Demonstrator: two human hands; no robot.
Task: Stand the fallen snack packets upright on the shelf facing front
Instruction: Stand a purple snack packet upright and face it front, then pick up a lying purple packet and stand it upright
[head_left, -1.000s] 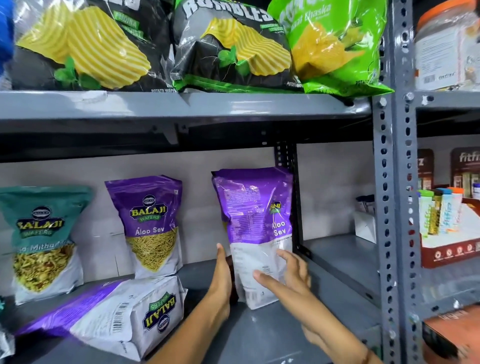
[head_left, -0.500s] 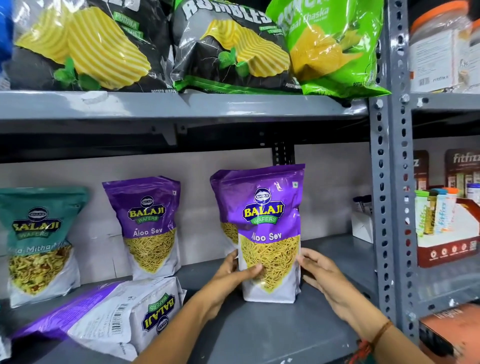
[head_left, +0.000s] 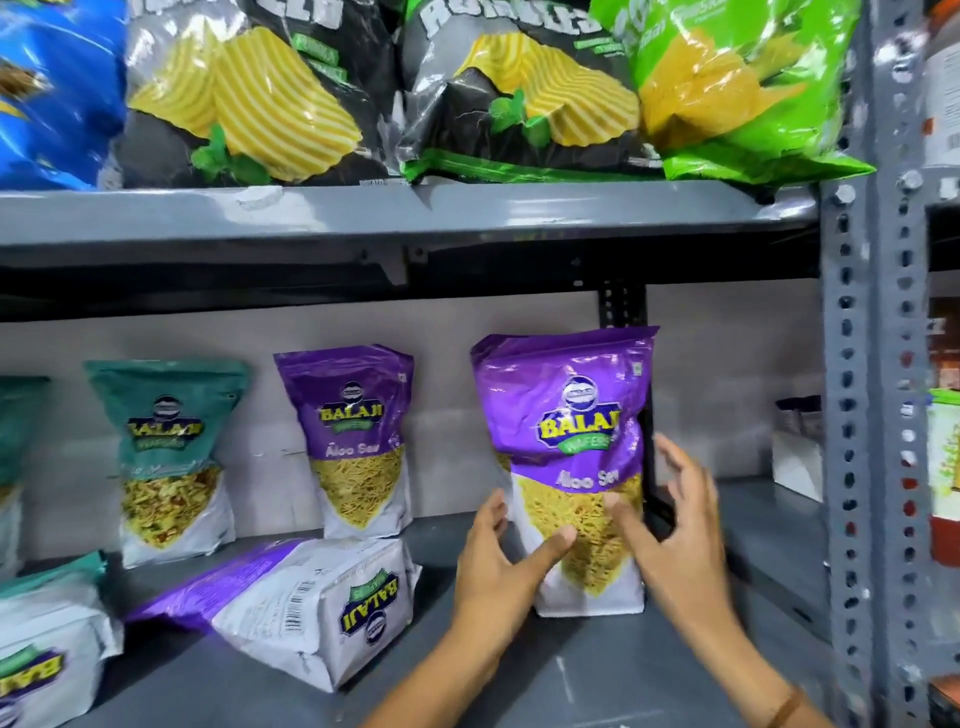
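Observation:
A purple Aloo Sev packet (head_left: 566, 415) stands upright on the grey shelf (head_left: 587, 670) with its front to me. My left hand (head_left: 498, 566) cups its lower left edge, thumb across the front. To its lower right, my right hand (head_left: 680, 535) is blurred with fingers spread; only the thumb is near the packet. A second purple packet (head_left: 306, 608) lies fallen on the shelf, its barcode side up. A teal packet (head_left: 47, 649) lies fallen at the lower left. Upright against the back wall are another purple packet (head_left: 353, 441) and a teal packet (head_left: 171, 457).
The shelf above (head_left: 363, 213) carries large chip bags (head_left: 249, 98) that overhang its edge. A perforated steel post (head_left: 862, 415) bounds the bay on the right. Behind it stand a small white box (head_left: 797, 462) and more goods on the neighbouring rack.
The purple packet was turned from back-facing to front-facing and set nearer the shelf's front. My right hand's fingers have come off its side and spread. The view has shifted right.

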